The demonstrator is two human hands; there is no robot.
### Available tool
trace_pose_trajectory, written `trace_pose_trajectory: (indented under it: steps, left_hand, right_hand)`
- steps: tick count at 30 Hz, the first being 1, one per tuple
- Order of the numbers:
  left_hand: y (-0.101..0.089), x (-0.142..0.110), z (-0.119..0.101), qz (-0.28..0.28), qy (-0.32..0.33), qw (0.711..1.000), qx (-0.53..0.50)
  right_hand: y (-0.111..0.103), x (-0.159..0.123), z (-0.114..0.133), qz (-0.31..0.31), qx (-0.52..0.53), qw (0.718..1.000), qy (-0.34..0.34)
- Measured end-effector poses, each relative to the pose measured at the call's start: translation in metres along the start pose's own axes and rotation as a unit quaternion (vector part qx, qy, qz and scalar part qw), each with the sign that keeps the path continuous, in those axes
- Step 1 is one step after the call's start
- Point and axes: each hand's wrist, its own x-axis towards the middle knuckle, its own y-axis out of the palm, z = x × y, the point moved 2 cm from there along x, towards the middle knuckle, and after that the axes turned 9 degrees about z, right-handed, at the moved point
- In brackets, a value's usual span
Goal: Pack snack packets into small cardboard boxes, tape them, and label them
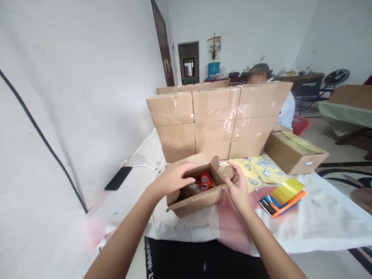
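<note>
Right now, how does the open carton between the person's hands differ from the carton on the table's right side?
The open carton shows a red packet inside; the right-side carton is closed on top. The open carton has the left hand and right hand at it; the right-side carton has neither. Both are brown cardboard.

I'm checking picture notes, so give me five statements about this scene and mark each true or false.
1. A red packet lies inside the open box. True.
2. The open box stands on the floor. False: it is on the cloth-covered table.
3. The left hand is at the left end of the open box. True.
4. The right hand touches the end flap. True.
5. The right hand holds the red packet. False: the packet lies in the box.
</note>
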Motion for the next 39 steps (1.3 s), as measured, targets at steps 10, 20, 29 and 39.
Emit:
trace_pose_trajectory:
  steps: [10, 20, 29, 39]
  left_hand:
    - [0.050, -0.085, 0.096, -0.010, 0.014, 1.000, -0.003]
    - [0.056, -0.039, 0.064, -0.248, -0.126, 0.957, -0.080]
    - [0.046, -0.010, 0.019, -0.098, -0.041, 0.962, 0.253]
    - [0.101, -0.016, 0.019, -0.087, -0.009, 0.946, 0.312]
  right_hand:
    - [-0.018, 0.013, 0.010, 0.260, -0.001, 0.965, 0.033]
    - [0.012, 0.045, -0.016, 0.102, 0.183, 0.961, 0.183]
    - [-0.019, 0.001, -0.014, 0.166, -0.007, 0.986, -0.006]
    - [-0.189, -0.079, -0.009, -0.321, -0.100, 0.932, 0.138]
